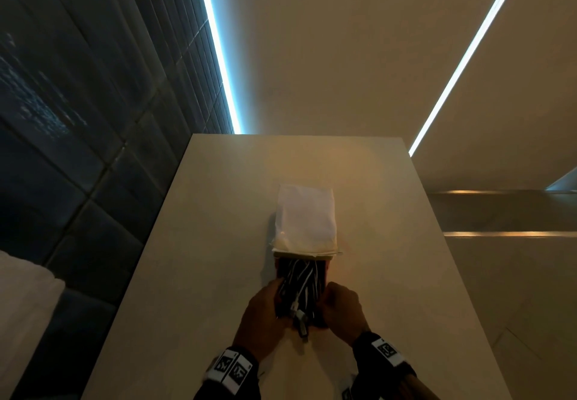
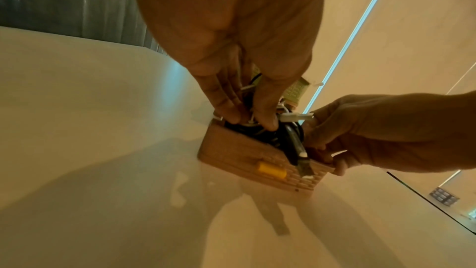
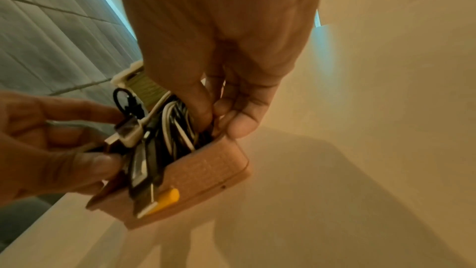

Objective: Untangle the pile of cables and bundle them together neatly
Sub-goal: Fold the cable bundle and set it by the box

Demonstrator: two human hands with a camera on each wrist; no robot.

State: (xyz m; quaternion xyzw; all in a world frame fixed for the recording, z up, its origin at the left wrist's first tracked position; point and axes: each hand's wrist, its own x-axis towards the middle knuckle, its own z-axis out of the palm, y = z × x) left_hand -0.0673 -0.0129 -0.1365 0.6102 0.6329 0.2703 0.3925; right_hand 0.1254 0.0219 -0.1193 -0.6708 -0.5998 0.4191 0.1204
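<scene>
A narrow box (image 1: 299,293) was seen lying on the pale table (image 1: 199,243), along its centre line and toward the near edge, with its long axis running from the near edge to the far edge. The open top faced upward and was packed with black and white cables (image 1: 301,284), laid mostly lengthwise. The far half was hidden under a white cloth (image 1: 306,215), so the box's full length could not be judged. A yellow tab (image 3: 168,199) was noted on the box's near end wall, and a dark flat plug was draped over that wall beside it.

The left hand (image 1: 265,321) was placed at the box's left side, fingertips curled down into the cables; in the left wrist view its fingers (image 2: 265,109) were pinched on a strand. The right hand (image 1: 342,309) was set on the right wall, thumb inside and fingers outside, gripping the wall. A white connector (image 3: 128,131) stuck up between the hands near the left thumb; whether it was held could not be told.

Individual cables could not be counted. A dark panelled wall (image 1: 78,102) bordered the table's left edge.
</scene>
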